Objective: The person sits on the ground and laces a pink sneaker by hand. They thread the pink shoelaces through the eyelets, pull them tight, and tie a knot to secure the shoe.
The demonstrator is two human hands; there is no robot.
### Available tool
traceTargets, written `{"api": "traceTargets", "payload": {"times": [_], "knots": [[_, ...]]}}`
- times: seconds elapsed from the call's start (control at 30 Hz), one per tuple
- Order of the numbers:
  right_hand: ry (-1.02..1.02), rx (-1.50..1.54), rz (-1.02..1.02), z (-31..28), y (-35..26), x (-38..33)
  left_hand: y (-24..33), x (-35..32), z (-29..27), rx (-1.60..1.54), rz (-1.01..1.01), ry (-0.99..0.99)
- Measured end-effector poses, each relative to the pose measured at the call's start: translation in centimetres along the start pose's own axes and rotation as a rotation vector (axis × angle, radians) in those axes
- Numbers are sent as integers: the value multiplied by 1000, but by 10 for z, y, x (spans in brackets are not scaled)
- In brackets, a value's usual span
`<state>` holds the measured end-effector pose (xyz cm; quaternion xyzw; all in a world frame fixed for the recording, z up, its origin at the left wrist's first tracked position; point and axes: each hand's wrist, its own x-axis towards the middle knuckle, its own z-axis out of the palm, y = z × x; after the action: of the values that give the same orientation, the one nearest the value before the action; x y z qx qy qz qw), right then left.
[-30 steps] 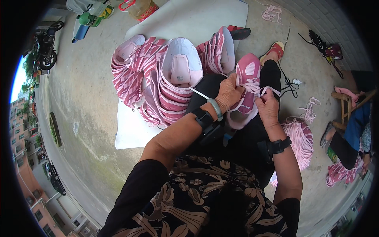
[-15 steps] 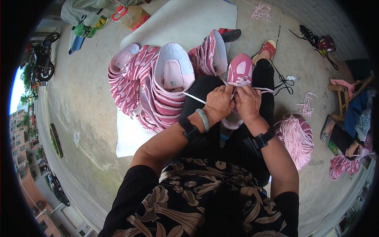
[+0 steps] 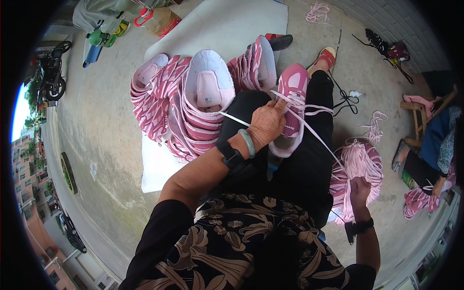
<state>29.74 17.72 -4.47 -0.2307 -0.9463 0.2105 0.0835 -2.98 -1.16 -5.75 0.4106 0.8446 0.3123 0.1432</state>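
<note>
Concrete ground, outdoors. Left: nested pink shoe uppers, insole label too small to read. Centre: left hand gripping pink shoe at its lacing, on the lap; pale lettering near the opening. Right: right hand, now drawn away, closed on lace, apparently taking up slack; bundled shoe pieces beneath.

Shoe on lap, uppers left, lace bundle right
</note>
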Motion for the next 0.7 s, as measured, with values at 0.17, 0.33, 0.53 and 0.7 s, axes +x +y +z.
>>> {"api": "traceTargets", "payload": {"times": [0.17, 0.33, 0.53, 0.7], "knots": [[-153, 131, 107, 6, -5, 3, 16, 0, 0, 98, 152, 142], [-16, 364, -32, 48, -86, 107, 34, 13, 13, 57, 218, 43], [-78, 188, 22, 95, -125, 154, 35, 23, 23, 284, 148, -79], [27, 538, 141, 109, -109, 158, 38, 28, 32, 339, 140, -89]]}}
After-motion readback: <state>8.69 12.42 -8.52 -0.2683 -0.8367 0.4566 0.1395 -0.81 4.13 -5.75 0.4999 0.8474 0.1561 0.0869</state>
